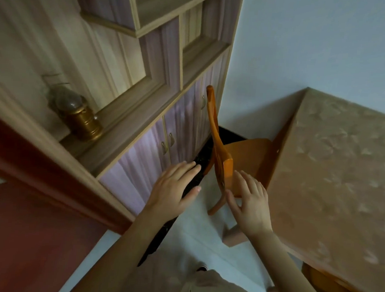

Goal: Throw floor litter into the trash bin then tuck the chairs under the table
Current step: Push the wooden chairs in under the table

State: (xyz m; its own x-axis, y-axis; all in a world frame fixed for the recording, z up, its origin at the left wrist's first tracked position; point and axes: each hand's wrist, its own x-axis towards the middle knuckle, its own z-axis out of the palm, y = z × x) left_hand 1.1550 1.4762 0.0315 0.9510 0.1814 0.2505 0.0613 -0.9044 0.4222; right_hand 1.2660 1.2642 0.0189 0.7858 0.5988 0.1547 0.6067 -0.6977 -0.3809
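Observation:
An orange wooden chair (243, 156) stands at the end of the table (345, 168), its seat partly under the tabletop and its curved backrest facing the cabinet. My left hand (174, 190) hovers open just left of the backrest, fingers spread and touching nothing. My right hand (249, 200) is open right beside the backrest's near end, with the thumb close to the chair frame. I see no litter and no trash bin.
A tall wooden cabinet (144, 110) with lilac doors runs along the left, a brass lantern (80, 113) on its ledge. A second orange chair (327, 285) peeks from under the table's near side. The gap between cabinet and table is narrow.

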